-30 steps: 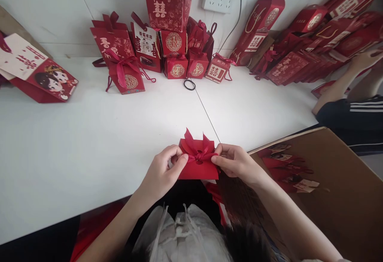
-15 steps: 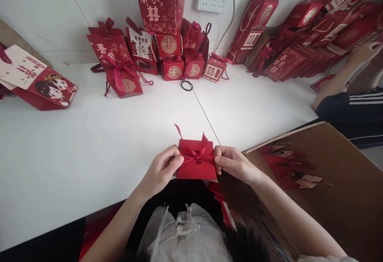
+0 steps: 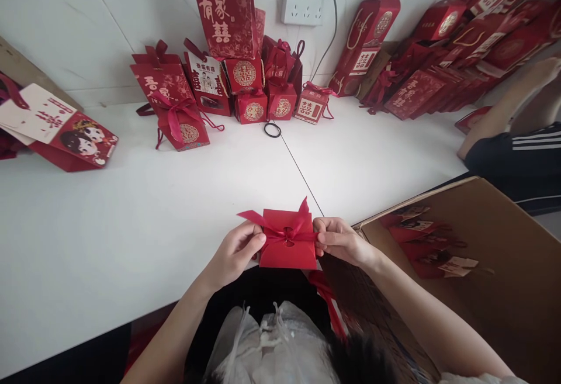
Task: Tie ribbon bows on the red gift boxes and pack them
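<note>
A small red box (image 3: pixel 287 258) is held at the table's front edge, with a red ribbon (image 3: pixel 302 218) tied across its top at the middle. My left hand (image 3: pixel 240 251) pinches the ribbon at the box's left side, thumb on top. On the right side my right hand (image 3: pixel 344 242) grips the other part of the ribbon between thumb and fingers. One ribbon tail sticks out to the upper left and another points up. The fingertips under the box's sides are partly hidden.
Red gift boxes (image 3: pixel 189 132) line the back of the white table (image 3: pixel 175 208). A black ring (image 3: pixel 272 130) lies before them. An open cardboard box (image 3: pixel 495 226) holding red boxes stands at the right. Another person's arm (image 3: pixel 486 128) is at the far right.
The ribbon's left tail has swung out to the left and the upper tail stands taller. The knot looks flatter. Both hands remain at the box's sides, and the camera view has shifted slightly.
</note>
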{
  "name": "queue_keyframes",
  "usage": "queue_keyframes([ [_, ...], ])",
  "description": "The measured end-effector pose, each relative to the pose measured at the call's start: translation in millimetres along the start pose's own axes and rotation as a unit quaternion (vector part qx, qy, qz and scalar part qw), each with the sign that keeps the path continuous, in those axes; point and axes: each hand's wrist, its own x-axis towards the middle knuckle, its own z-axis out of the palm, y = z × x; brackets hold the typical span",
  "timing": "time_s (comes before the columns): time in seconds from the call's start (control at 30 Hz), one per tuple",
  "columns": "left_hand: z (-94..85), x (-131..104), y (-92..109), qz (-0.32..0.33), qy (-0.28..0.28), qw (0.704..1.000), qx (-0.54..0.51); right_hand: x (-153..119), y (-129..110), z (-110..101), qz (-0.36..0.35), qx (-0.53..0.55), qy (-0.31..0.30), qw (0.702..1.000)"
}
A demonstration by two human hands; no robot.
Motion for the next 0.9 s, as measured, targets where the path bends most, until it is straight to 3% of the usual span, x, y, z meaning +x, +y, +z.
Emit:
queue_keyframes([
  [0.1,-4.2,-0.2,2.7,-0.02,-0.009,0.999,0.047,-2.0,-8.0,-6.1,0.005,-0.122,-0.012,0.992],
  [0.17,-6.2,-1.4,9.3,-0.017,-0.004,0.995,0.102,-6.8,-24.2,-5.4,-0.007,-0.267,0.01,0.964],
  [0.23,-5.8,-3.5,18.0,0.007,0.02,0.988,0.156,-11.9,-45.1,3.3,-0.069,-0.421,0.076,0.901],
  [0.3,-2.4,-5.5,25.9,0.045,0.055,0.979,0.191,-13.5,-63.5,19.9,-0.159,-0.547,0.117,0.814],
  [0.37,2.7,-6.5,30.5,0.083,0.084,0.97,0.212,-8.9,-73.6,39.9,-0.214,-0.632,0.079,0.741],
  [0.43,8.0,-6.5,31.0,0.124,0.1,0.961,0.227,1.2,-75.0,57.1,-0.216,-0.676,0.012,0.704],
  [0.53,13.8,-6.1,26.9,0.178,0.115,0.946,0.244,20.0,-69.4,69.1,-0.189,-0.689,-0.048,0.698],
  [0.63,17.6,-6.7,21.7,0.213,0.144,0.934,0.247,33.0,-66.0,67.3,-0.158,-0.667,-0.068,0.725],
  [0.73,20.6,-7.7,18.7,0.234,0.161,0.924,0.254,37.4,-66.1,61.3,-0.103,-0.648,-0.012,0.755],
  [0.9,22.3,-5.3,18.9,0.266,0.135,0.905,0.304,36.9,-59.7,56.5,-0.062,-0.641,0.074,0.761],
])
